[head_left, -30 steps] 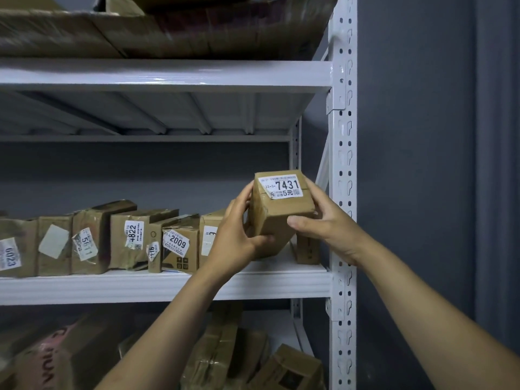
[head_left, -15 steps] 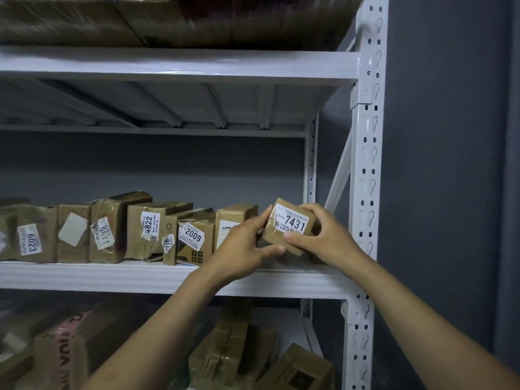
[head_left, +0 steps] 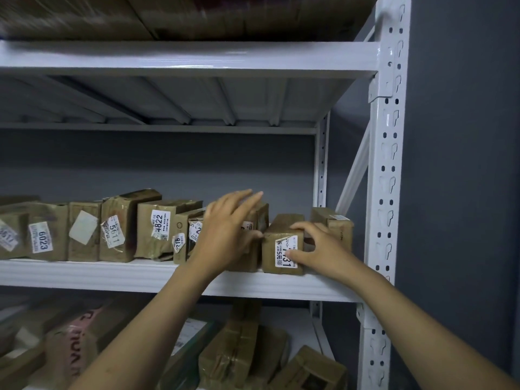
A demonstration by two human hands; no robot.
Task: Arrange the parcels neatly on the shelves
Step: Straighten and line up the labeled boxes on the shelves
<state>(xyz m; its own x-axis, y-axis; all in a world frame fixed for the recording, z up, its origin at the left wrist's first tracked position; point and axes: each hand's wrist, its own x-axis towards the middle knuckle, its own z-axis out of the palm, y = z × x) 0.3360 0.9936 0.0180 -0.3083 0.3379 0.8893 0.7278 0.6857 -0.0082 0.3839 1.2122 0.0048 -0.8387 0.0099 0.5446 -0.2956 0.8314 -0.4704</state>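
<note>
White shelf (head_left: 112, 274): right hand (head_left: 323, 249) grips a taped brown white-labelled parcel (head_left: 281, 240); left hand (head_left: 225, 232) lies spread beside.

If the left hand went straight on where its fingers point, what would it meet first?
The left hand rests on a parcel, fingers aimed up-right and inward. Over the parcel tops the way looks free, likely to the back wall; depth is unclear.

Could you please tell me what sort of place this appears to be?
Probably a parcel depot or stockroom: white metal racking, taped cardboard parcels in rows, numbered stickers such as 4822.
</note>
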